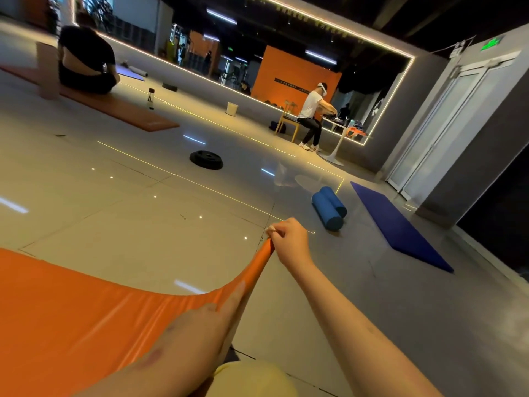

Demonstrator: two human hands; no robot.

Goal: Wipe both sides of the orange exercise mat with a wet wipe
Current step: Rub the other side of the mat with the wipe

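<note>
The glossy tiled floor [114, 210] carries the orange exercise mat [71, 310], which lies flat at the left. Its right edge is pulled up off the tiles into a taut ridge. Both bare arms reach forward along that ridge. The right hand [289, 239], farther out with the arm nearly straight, is clenched round the lifted corner. The left hand [211, 313] sits closer in, fingers stretched straight along the raised edge, resting on the mat.
</note>
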